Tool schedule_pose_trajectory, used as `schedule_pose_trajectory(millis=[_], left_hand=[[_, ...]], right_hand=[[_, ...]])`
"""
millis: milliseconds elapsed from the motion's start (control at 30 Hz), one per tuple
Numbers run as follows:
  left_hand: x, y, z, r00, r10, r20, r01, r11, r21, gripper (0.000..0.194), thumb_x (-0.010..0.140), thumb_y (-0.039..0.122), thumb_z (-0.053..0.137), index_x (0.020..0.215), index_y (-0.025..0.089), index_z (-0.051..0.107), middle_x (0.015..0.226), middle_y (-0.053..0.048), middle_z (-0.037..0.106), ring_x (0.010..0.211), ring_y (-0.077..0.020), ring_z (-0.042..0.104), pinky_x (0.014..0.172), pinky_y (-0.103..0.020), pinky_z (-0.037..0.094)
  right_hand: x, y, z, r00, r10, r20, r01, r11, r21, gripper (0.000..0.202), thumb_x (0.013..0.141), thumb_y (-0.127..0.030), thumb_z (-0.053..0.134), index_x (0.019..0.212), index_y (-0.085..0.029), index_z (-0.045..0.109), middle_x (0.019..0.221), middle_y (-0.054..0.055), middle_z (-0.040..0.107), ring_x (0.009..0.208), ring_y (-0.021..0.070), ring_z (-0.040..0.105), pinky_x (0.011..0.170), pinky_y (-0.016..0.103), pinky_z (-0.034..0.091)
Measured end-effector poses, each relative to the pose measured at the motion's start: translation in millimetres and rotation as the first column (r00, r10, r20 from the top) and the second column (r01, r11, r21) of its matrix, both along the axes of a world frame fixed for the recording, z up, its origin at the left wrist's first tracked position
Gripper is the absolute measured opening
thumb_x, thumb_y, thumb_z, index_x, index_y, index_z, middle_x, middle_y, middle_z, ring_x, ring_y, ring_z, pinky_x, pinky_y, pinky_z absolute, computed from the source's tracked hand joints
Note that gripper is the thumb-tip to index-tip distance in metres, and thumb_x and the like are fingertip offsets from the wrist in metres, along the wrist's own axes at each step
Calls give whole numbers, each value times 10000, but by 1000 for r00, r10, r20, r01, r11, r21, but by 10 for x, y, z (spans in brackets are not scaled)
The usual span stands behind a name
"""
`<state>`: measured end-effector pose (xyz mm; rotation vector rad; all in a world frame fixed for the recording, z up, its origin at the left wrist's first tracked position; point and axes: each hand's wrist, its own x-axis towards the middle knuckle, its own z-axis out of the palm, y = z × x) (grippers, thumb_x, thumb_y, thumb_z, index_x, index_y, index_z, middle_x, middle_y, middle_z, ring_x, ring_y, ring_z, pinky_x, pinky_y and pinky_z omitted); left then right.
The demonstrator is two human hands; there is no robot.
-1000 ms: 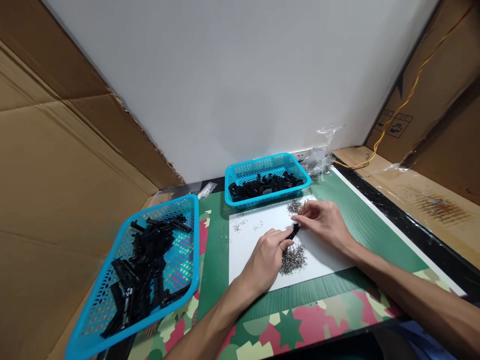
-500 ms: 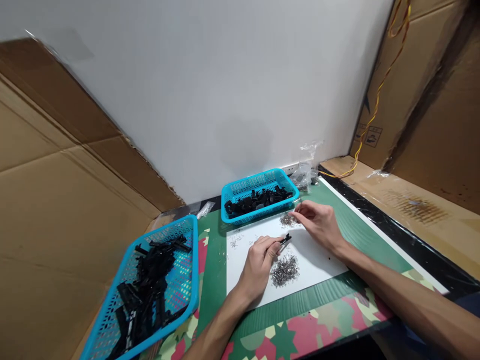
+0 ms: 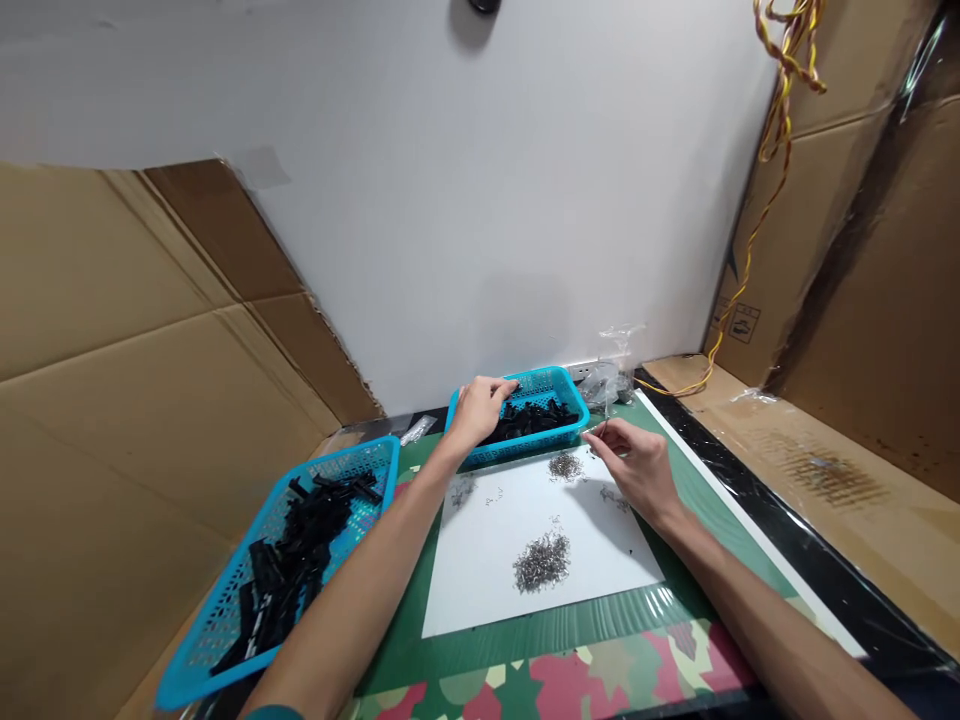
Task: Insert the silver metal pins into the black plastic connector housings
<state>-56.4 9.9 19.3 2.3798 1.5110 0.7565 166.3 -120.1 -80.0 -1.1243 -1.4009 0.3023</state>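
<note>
The left hand [image 3: 478,408] is over the far blue basket [image 3: 525,443]. Its thumb and forefinger reach forward, and a small dark piece [image 3: 514,386] shows at their ends; whether the fingers [image 3: 504,388] are clamped on it or apart from it, I cannot tell. The right hand [image 3: 639,468] is raised just beside the basket's near right corner. Its fingers [image 3: 600,438] are brought together in a pinch on a slender item [image 3: 606,426], too small to identify.

Black parts [image 3: 534,420] lie loose inside the far blue basket. In front of that basket a white sheet [image 3: 480,590] lies flat on a green mat [image 3: 697,485]. The sheet carries two heaps of fine metal pieces: a larger heap [image 3: 542,563] toward the near edge and a smaller heap [image 3: 565,466] toward the far edge. Further pieces are scattered thinly near its left and right sides.

To the left, a larger blue basket [image 3: 396,465] contains longer black parts [image 3: 300,550], piled in mixed directions. The left forearm passes close to its right side.

Behind the right hand, a clear plastic bag [image 3: 604,385] rests beside the far basket, near the wall [image 3: 450,200]. A yellow and brown twisted wire [image 3: 750,250] hangs before the right cardboard panel [image 3: 862,300] and reaches the counter [image 3: 757,500]. A second cardboard panel [image 3: 112,400] stands at left.
</note>
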Motion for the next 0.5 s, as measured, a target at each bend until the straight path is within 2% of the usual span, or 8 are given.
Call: schedule_pose_trajectory(millis=[100, 200, 367, 500], left_hand=[[-91, 265, 31, 993, 49, -105, -55, 997, -57, 444, 956, 536, 568, 800, 189, 796, 543, 27, 497, 680, -191, 533, 909, -359, 400], [-177, 392, -13, 979, 36, -199, -61, 991, -123, 492, 912, 603, 594, 675, 197, 738, 502, 63, 340, 626, -166, 427, 937, -376, 382], [-225, 446, -165, 960, -33, -279, -25, 979, -201, 551, 902, 626, 576, 540, 211, 576, 531, 70, 249, 624, -153, 294, 901, -358, 370], [-234, 463, -238, 955, -113, -275, 40, 966, -256, 557, 896, 633, 564, 531, 217, 505, 552, 58, 243, 597, -145, 262, 784, -322, 374]], right_hand=[[2, 3, -2, 999, 22, 45, -22, 1000, 8, 283, 1000, -416, 648, 810, -207, 656, 710, 28, 702, 594, 171, 653, 619, 277, 547], [8, 11, 4, 998, 34, 61, -35, 999, 11, 259, 1000, -386, 652, 817, -203, 659, 693, 20, 688, 578, 166, 634, 599, 271, 524], [11, 15, 16, 996, 40, 84, -41, 999, 7, 263, 986, -374, 671, 790, -201, 642, 680, 10, 674, 566, 155, 606, 574, 262, 487], [6, 13, 14, 993, 59, 98, -60, 998, 2, 302, 990, -390, 663, 757, -207, 605, 645, -7, 646, 541, 140, 573, 554, 252, 450]])
